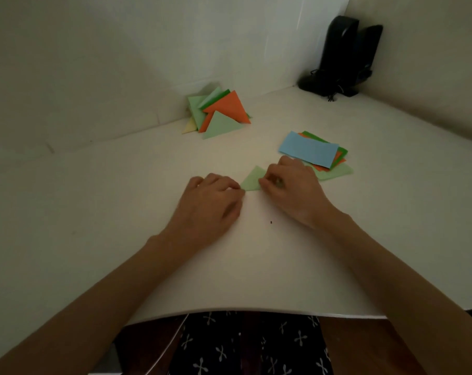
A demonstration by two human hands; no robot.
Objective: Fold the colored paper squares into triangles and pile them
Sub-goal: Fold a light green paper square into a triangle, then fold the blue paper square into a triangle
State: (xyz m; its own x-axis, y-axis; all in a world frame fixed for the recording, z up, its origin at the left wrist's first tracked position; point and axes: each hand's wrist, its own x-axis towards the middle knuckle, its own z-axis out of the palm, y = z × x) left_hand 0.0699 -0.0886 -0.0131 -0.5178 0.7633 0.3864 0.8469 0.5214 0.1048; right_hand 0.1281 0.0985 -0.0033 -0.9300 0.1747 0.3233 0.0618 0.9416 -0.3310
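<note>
Honestly about halfway I'd guess: left hand (213, 201) and right hand (291, 185) both pinch a light green triangle (252, 180) mid-table, with the folded pile (218, 115) behind and the unfolded stack (310, 150) waiting just right.

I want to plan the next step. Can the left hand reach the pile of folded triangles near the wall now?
Probably yes. Only bare table lies between the left hand and the pile of folded triangles ahead of it. The right hand holds the light green triangle.
</note>
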